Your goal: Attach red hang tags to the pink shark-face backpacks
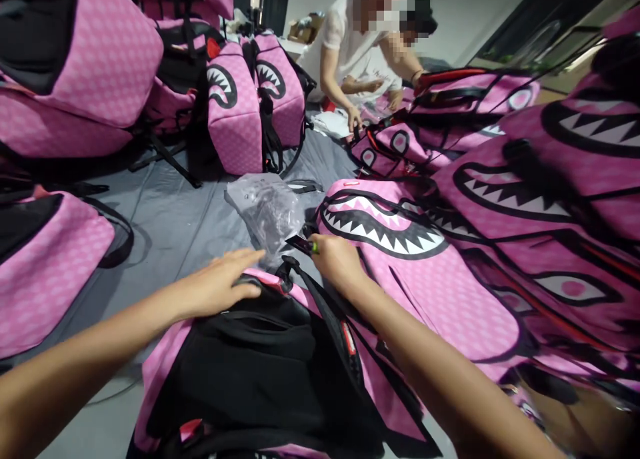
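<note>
A pink and black backpack (240, 372) lies in front of me with its black padded side up. My left hand (220, 287) rests at its top edge, fingers stretched out and thumb apart, gripping nothing. Closed around a small dark tool with a yellow-green part (300, 244), my right hand (336, 259) hovers just beyond the bag's strap. The tool's exact kind does not show. Beyond both hands lies a crumpled clear plastic bag (267, 209). Touching distance to the right is another pink backpack (440, 292) with a toothed mouth print.
Several pink backpacks pile up along the right (565, 199). More stand at the left, including an upright pair (235, 129) and a large one (110, 59). Grey sheeting (165, 226) covers the table. Across it, a person in a white shirt (340, 52) handles bags, with another person behind.
</note>
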`<act>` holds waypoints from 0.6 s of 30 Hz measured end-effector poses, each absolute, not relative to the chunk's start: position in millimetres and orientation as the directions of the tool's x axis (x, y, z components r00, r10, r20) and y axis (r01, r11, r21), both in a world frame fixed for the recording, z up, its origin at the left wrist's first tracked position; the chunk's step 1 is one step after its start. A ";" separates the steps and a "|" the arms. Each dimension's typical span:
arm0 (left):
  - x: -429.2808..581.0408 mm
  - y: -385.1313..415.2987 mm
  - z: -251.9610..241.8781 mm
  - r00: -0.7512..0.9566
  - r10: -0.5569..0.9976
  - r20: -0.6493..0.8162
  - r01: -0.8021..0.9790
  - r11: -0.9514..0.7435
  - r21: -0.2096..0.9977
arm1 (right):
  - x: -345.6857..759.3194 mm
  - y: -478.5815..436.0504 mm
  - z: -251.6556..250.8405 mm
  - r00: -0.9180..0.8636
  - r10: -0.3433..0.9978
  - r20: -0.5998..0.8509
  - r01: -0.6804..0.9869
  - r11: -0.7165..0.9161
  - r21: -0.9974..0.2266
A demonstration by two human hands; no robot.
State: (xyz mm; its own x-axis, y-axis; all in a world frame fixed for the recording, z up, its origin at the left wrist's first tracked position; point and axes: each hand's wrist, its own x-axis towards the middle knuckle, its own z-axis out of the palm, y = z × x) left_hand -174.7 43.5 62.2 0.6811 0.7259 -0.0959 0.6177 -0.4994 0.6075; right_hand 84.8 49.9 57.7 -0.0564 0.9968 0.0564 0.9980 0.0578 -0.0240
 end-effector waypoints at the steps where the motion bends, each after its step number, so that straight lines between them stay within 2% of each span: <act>1: -171.9 44.6 67.5 0.633 0.774 -0.014 0.592 -0.472 0.653 | 85.3 37.4 66.8 -0.037 0.995 0.096 0.991 0.049 -0.127; 4: -157.6 39.3 81.9 0.494 0.855 0.156 0.458 -0.408 0.789 | 79.1 1.1 89.8 -0.067 0.979 0.191 0.862 0.153 -0.483; 5: -152.3 34.5 85.7 0.496 0.849 0.182 0.399 -0.409 0.821 | 75.0 -9.5 95.5 -0.102 0.969 0.226 0.802 0.214 -0.557; 7: -144.3 21.9 91.5 0.522 0.804 0.285 0.290 -0.482 0.827 | 66.3 -27.6 103.9 -0.180 0.924 0.336 0.712 0.358 -0.604; 9: -142.1 8.7 94.5 0.521 0.715 0.466 0.206 -0.635 0.745 | 59.8 -41.4 108.9 -0.259 0.842 0.473 0.664 0.511 -0.546; 12: -148.1 -5.4 94.2 0.458 0.524 0.718 0.136 -0.840 0.526 | 56.6 -55.5 112.6 -0.354 0.725 0.591 0.638 0.649 -0.415; 15: -156.3 -11.7 91.3 0.465 0.417 0.781 0.118 -0.904 0.412 | 56.3 -63.6 111.8 -0.390 0.668 0.634 0.684 0.671 -0.287; 18: -159.7 -15.5 89.9 0.474 0.459 0.752 0.157 -0.884 0.441 | 52.7 -68.5 107.0 -0.367 0.638 0.677 0.733 0.647 -0.211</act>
